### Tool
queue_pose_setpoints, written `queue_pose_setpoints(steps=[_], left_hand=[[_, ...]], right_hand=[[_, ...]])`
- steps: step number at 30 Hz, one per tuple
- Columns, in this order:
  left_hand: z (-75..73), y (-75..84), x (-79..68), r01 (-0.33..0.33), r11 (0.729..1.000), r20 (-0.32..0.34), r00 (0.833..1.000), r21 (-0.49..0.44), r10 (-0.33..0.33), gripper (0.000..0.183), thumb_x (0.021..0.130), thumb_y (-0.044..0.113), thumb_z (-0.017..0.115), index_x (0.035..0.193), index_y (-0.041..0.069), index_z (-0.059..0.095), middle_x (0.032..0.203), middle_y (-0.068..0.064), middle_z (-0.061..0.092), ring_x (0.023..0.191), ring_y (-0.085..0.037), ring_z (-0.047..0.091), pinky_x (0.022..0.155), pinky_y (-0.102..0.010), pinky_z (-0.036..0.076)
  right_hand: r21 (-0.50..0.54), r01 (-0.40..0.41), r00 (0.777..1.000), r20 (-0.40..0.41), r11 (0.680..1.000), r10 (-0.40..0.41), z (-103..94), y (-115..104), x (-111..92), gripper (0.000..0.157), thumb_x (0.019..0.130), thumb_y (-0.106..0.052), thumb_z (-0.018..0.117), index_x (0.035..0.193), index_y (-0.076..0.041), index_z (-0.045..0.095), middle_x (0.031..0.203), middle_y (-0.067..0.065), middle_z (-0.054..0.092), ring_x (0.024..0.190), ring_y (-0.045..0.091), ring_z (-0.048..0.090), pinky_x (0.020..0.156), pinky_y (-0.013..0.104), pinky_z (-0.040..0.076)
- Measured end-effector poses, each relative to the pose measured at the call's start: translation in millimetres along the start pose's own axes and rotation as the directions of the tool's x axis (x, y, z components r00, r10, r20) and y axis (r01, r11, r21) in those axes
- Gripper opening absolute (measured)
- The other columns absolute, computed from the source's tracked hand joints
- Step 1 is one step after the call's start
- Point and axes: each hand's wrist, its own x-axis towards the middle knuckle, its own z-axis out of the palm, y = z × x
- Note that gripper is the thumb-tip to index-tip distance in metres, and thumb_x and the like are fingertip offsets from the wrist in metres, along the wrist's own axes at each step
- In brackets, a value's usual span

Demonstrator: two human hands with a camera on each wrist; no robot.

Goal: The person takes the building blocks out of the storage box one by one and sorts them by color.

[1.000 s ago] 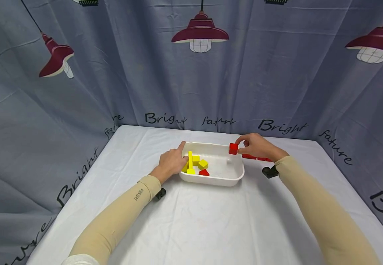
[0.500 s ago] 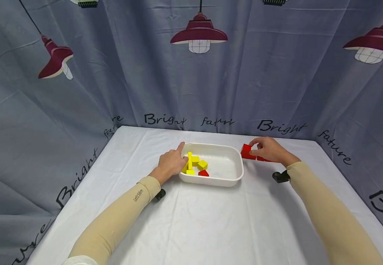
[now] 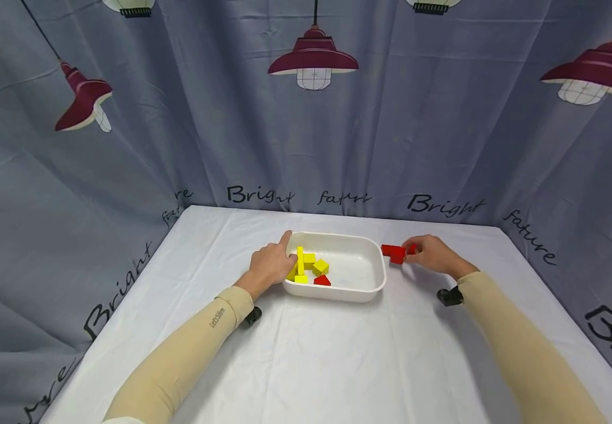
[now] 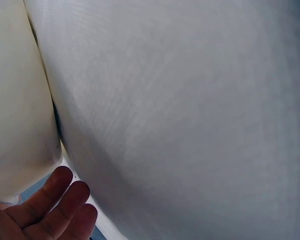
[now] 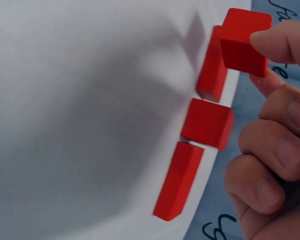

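Observation:
My left hand (image 3: 270,264) holds the left end of a white plastic tray (image 3: 356,293), its index finger straight along the rim and its thumb inside. Below the pale tray wall (image 4: 20,100) in the left wrist view, three bent fingers show. Several yellow blocks (image 3: 321,267) and one red block (image 3: 322,281) lie at the tray's left. My right hand (image 3: 435,256) pinches a red cube (image 5: 242,42) between thumb and index finger, low at the left end of a red row. That row has a long block (image 5: 210,70), another cube (image 5: 205,122) and a second long block (image 5: 177,182).
A white cloth covers the table (image 3: 332,353). Its back edge meets a grey-blue curtain (image 3: 232,129) printed with lamps and lettering. The red row lies right of the tray, near that back edge.
My right hand has carried the red cube from over the tray's right end rightward to the red row and lowered it there. My left hand stays on the tray.

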Motion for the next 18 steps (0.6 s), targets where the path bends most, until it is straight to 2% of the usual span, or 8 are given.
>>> queue_pose_setpoints(steps=[4,8,11,18], left_hand=[[-0.6,-0.4,0.2,-0.009,1.0,-0.016,1.0,-0.011,0.009,0.068,0.099,0.041,0.043,0.161,0.023,0.022,0.116,-0.015,0.07,0.081,-0.026,0.063,0.079,-0.046,0.054],[1.0,-1.1,-1.0,-0.008,1.0,-0.002,1.0,-0.009,0.008,0.068,0.099,0.041,0.043,0.161,0.023,0.022,0.115,-0.015,0.07,0.08,-0.026,0.062,0.079,-0.046,0.054],[2.6,-2.0,-1.7,-0.007,1.0,0.008,1.0,0.001,0.007,0.068,0.099,0.041,0.043,0.161,0.022,0.022,0.114,-0.015,0.07,0.08,-0.026,0.062,0.078,-0.045,0.054],[2.4,-2.6,0.0,-0.016,1.0,-0.02,1.0,-0.005,0.015,0.067,0.099,0.041,0.043,0.161,0.023,0.023,0.115,-0.015,0.071,0.08,-0.027,0.064,0.077,-0.046,0.054]], right_hand=[[0.003,-0.006,1.0,0.002,1.0,0.006,4.5,1.4,1.4,0.037,0.09,-0.02,0.067,0.123,-0.003,0.066,0.093,0.011,0.059,0.089,0.026,0.051,0.069,0.033,0.045],[0.002,-0.011,1.0,0.018,1.0,0.011,12.2,4.6,1.2,0.036,0.09,-0.021,0.068,0.121,-0.003,0.066,0.09,0.01,0.058,0.086,0.025,0.051,0.067,0.032,0.044],[-0.008,-0.022,0.999,0.025,1.0,0.022,17.4,6.1,0.7,0.036,0.09,-0.021,0.068,0.121,-0.003,0.066,0.092,0.01,0.058,0.087,0.025,0.051,0.067,0.032,0.045],[-0.012,-0.048,0.999,0.003,0.999,0.048,17.4,2.2,1.0,0.039,0.09,-0.022,0.068,0.125,-0.003,0.065,0.099,0.013,0.058,0.091,0.027,0.051,0.069,0.032,0.046]])
